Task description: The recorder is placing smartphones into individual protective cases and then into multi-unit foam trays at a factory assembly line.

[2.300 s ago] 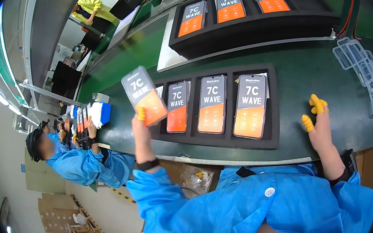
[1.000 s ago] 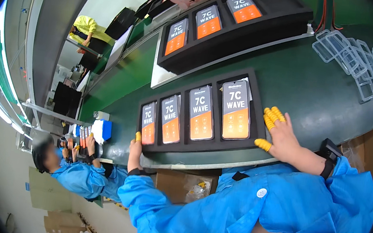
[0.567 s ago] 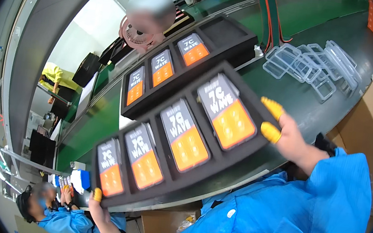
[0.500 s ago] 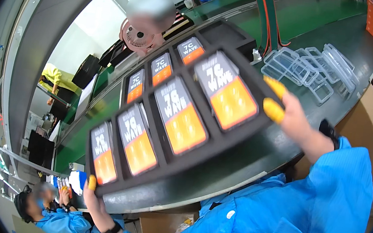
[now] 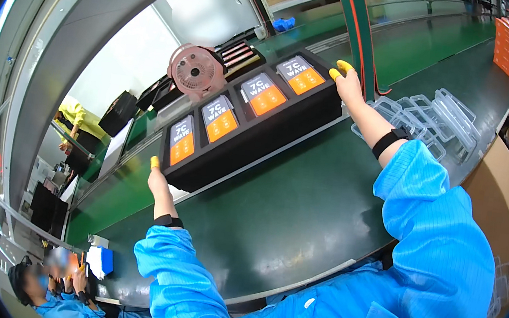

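Observation:
A long black foam tray (image 5: 250, 141) lies across the far side of the green bench, apparently stacked over the other tray. In its compartments sit several flat packs (image 5: 263, 96), grey above and orange below, with white print. My left hand (image 5: 159, 179), a yellow finger cot on it, grips the tray's near left end; some of its fingers are hidden behind the tray. At the far right end, my right hand (image 5: 348, 85) holds the tray, with yellow cots on its fingertips. Both arms reach forward.
A pink fan (image 5: 197, 70) stands behind the tray. Clear plastic cases (image 5: 431, 120) are piled at the right, below a green post (image 5: 355, 25) with a red cable. Orange boxes (image 5: 507, 53) stand far right. A co-worker (image 5: 54, 290) in blue sits at lower left.
Both hands have carried the tray forward, away from my body, and lowered it over the far tray. The packs there are now covered, and the near bench surface shows.

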`<state>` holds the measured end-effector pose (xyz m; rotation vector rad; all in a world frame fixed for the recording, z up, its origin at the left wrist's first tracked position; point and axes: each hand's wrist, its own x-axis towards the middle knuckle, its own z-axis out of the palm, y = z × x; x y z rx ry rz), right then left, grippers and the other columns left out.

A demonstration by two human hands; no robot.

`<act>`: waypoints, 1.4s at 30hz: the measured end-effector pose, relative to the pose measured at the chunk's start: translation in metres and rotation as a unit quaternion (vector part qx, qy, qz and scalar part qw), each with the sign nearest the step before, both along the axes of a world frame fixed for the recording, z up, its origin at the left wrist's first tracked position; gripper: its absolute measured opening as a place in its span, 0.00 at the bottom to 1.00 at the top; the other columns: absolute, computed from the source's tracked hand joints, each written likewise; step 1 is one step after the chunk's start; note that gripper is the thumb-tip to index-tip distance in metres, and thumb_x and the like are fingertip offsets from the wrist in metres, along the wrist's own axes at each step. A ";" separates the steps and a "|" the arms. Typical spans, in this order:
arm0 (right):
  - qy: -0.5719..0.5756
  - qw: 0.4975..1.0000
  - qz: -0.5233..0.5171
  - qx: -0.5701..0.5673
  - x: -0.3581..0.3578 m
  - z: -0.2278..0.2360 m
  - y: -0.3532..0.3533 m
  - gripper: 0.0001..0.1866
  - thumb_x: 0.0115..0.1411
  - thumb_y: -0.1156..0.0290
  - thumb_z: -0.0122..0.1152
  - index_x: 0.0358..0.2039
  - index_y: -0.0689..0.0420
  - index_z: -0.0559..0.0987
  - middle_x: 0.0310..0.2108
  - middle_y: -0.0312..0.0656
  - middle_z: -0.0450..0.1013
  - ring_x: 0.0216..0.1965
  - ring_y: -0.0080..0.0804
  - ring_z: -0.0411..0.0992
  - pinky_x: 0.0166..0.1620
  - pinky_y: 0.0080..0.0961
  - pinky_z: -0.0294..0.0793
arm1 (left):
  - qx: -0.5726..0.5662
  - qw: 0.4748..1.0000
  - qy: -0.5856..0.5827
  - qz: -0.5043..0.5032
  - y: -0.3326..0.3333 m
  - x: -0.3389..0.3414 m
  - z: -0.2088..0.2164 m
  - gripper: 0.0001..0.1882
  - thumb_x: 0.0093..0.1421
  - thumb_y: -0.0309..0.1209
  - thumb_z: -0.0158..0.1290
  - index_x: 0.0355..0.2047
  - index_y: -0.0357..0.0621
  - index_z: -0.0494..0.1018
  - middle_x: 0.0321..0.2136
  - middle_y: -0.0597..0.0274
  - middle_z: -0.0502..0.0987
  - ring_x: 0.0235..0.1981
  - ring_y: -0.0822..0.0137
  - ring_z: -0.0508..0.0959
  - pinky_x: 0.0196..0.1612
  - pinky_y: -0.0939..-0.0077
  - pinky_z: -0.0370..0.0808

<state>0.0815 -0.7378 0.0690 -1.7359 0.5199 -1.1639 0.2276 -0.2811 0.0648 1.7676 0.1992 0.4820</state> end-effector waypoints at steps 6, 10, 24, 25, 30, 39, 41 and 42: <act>-0.108 0.962 0.044 0.246 0.002 -0.005 0.016 0.21 0.50 0.65 0.51 0.42 0.64 0.69 0.38 0.45 0.68 0.41 0.31 0.65 0.43 0.21 0.61 | -0.177 0.978 -0.109 0.024 0.008 -0.004 -0.045 0.19 0.56 0.40 0.36 0.41 0.39 0.66 0.37 0.61 0.70 0.38 0.66 0.69 0.41 0.75 0.65; -0.129 0.957 0.081 0.248 0.020 -0.026 -0.010 0.19 0.50 0.66 0.47 0.41 0.65 0.69 0.36 0.45 0.69 0.39 0.31 0.67 0.41 0.23 0.63 | -0.364 0.919 -0.099 -0.116 -0.023 -0.036 -0.032 0.24 0.58 0.47 0.34 0.45 0.42 0.64 0.46 0.61 0.67 0.46 0.65 0.66 0.50 0.74 0.61; -0.172 0.936 0.239 0.191 0.012 -0.029 -0.008 0.20 0.57 0.60 0.46 0.47 0.58 0.65 0.45 0.37 0.64 0.48 0.26 0.59 0.51 0.21 0.53 | -0.384 0.917 -0.109 -0.017 -0.023 -0.018 -0.077 0.28 0.56 0.52 0.36 0.49 0.46 0.61 0.46 0.61 0.65 0.45 0.64 0.66 0.48 0.73 0.61; -0.176 0.939 0.230 0.187 0.002 -0.033 -0.014 0.20 0.57 0.60 0.46 0.47 0.58 0.65 0.45 0.37 0.64 0.48 0.26 0.59 0.51 0.21 0.53 | -0.413 0.906 -0.096 0.013 -0.022 -0.014 -0.086 0.27 0.56 0.51 0.36 0.49 0.47 0.61 0.45 0.63 0.66 0.43 0.65 0.67 0.45 0.73 0.63; 0.096 0.959 0.193 0.186 -0.090 -0.036 0.004 0.23 0.54 0.64 0.52 0.50 0.54 0.64 0.47 0.36 0.63 0.50 0.27 0.59 0.52 0.24 0.55 | -0.388 0.920 0.036 -0.039 -0.079 -0.106 -0.108 0.15 0.58 0.45 0.38 0.32 0.49 0.67 0.26 0.69 0.70 0.26 0.73 0.68 0.30 0.80 0.63; 0.275 0.869 -0.270 -0.310 -0.227 -0.037 -0.158 0.29 0.43 0.57 0.60 0.45 0.59 0.68 0.50 0.49 0.61 0.52 0.42 0.57 0.53 0.33 0.56 | 0.448 0.790 -0.105 -0.405 -0.159 -0.222 -0.085 0.11 0.46 0.31 0.55 0.25 0.37 0.68 0.26 0.53 0.69 0.32 0.55 0.66 0.36 0.66 0.65; 0.389 0.821 -0.344 -0.236 -0.263 -0.050 -0.204 0.33 0.47 0.48 0.55 0.48 0.58 0.67 0.52 0.48 0.58 0.55 0.41 0.54 0.55 0.33 0.53 | 0.436 0.790 -0.078 -0.425 -0.158 -0.222 -0.081 0.11 0.46 0.31 0.55 0.26 0.37 0.68 0.28 0.53 0.69 0.33 0.55 0.66 0.37 0.66 0.65; 0.390 0.822 -0.358 -0.210 -0.272 -0.049 -0.213 0.32 0.48 0.51 0.56 0.47 0.63 0.66 0.51 0.51 0.60 0.55 0.42 0.55 0.56 0.32 0.53 | 0.430 0.793 -0.079 -0.425 -0.156 -0.221 -0.081 0.11 0.46 0.31 0.55 0.26 0.37 0.68 0.28 0.53 0.69 0.33 0.55 0.66 0.37 0.66 0.65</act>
